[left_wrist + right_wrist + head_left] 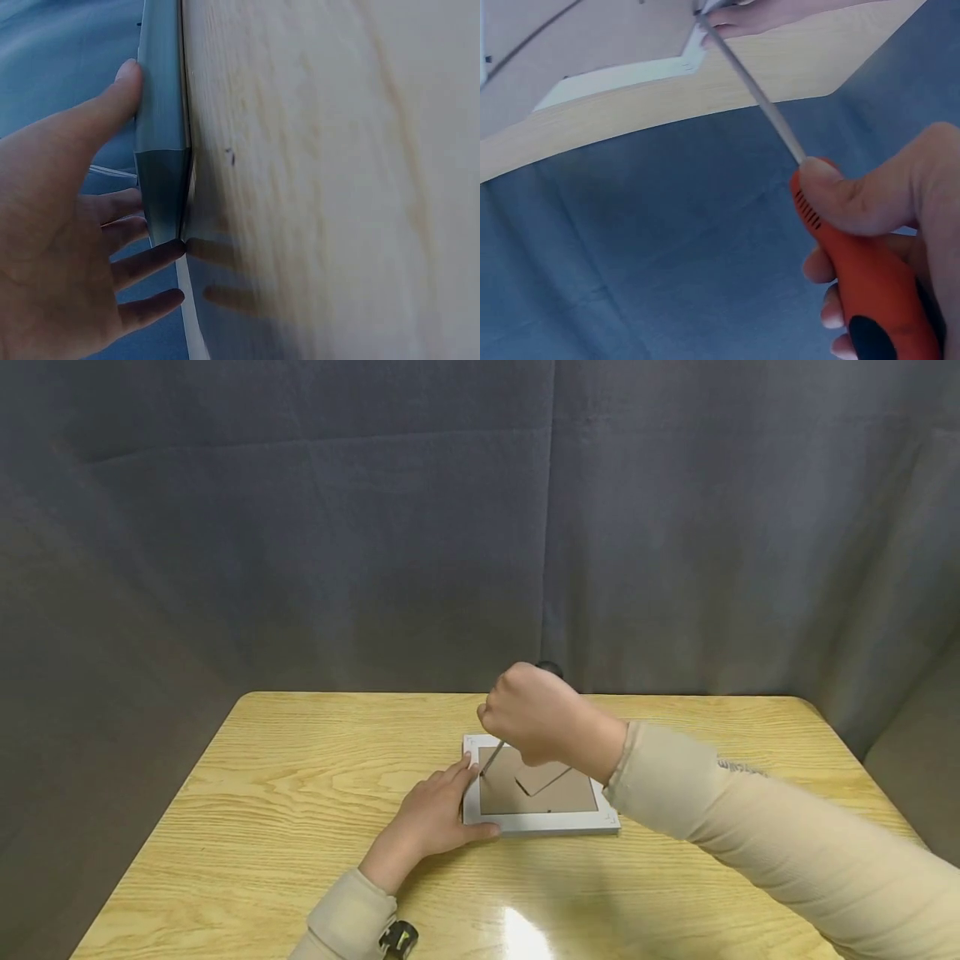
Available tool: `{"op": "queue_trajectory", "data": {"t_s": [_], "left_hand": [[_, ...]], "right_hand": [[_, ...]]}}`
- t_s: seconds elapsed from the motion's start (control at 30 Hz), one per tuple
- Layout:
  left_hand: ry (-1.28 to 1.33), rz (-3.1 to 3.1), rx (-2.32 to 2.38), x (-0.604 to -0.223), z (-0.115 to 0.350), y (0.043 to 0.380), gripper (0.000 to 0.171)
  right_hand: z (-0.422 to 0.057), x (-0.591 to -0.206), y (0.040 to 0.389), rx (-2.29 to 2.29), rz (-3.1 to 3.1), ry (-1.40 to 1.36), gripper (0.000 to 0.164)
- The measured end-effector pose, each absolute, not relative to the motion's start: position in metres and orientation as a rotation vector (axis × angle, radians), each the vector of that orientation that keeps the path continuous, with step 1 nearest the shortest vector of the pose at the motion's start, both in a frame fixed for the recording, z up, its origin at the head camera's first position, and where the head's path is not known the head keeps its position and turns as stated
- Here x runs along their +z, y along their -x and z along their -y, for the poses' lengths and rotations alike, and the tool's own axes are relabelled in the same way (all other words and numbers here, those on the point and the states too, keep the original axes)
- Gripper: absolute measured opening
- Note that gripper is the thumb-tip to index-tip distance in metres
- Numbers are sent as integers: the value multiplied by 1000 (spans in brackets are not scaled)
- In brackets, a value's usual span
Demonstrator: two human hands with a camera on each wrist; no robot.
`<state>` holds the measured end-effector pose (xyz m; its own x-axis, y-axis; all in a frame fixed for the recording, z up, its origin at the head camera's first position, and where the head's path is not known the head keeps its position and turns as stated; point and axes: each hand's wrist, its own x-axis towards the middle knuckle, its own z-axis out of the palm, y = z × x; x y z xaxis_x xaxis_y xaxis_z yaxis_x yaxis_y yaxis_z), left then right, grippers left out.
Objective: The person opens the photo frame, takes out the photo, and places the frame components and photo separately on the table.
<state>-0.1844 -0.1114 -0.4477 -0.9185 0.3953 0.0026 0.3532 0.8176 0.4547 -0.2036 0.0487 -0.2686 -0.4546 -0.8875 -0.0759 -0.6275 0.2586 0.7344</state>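
A picture frame (pixel 540 823) lies face down on the table, its white border around a brown backing board (pixel 498 799). A flat easel leg (pixel 538 774) is on the backing, partly covered by my right hand in the head view. My right hand (pixel 534 714) grips the orange and black handle of a screwdriver (pixel 877 281), thumb laid along it. The screwdriver's shaft (pixel 492 757) slants down to a small dark spot at the backing's left edge. My left hand (pixel 433 814) rests around the frame's near left corner, fingers extended on the left side, thumb on the front edge.
The wood-grain table (pixel 300 810) extends around the frame, with rounded far corners. Behind it hangs a dark grey-blue curtain (pixel 375 543). A black wrist strap (pixel 399 938) shows by the left sleeve.
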Motion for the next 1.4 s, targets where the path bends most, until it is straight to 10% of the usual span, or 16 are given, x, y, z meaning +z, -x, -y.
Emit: {"op": "queue_trajectory", "data": {"t_s": [0.97,1.4], "left_hand": [[-556,-2904,686,-450,107,190,97],[-579,-2896,698,-450,110,191,99]], "right_hand": [[-143,-310,266,-247,2610,-1177,17],[-115,-294,238,-412,2553,-1178,19]]}}
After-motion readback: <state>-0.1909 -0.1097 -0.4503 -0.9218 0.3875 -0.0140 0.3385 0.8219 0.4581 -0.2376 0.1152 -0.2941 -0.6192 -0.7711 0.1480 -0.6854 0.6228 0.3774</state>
